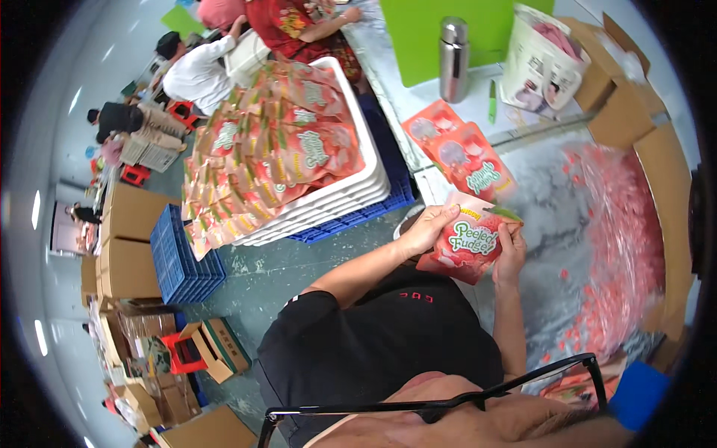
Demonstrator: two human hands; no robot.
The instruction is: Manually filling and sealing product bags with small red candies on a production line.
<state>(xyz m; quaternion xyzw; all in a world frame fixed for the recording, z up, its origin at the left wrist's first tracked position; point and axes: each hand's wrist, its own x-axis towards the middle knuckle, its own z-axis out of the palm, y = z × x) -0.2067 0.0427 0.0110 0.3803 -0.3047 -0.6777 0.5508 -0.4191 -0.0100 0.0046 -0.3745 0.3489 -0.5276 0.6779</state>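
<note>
Red printed pouch [470,252]: in front of the black shirt [373,343]
Left hand [427,230]: thumb and fingers clamped on its upper left edge
Right hand [511,252]: fingers clamped on its right edge
Flat pouches [474,158]: two, overlapping, just beyond
Steel flask [453,63]: upright, farther off

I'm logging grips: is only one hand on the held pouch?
No, the left hand holds the pouch near its upper left corner, and the right hand holds its right edge.

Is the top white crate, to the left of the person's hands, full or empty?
Full: the white crate has many red pouches heaped above its rim.
</note>
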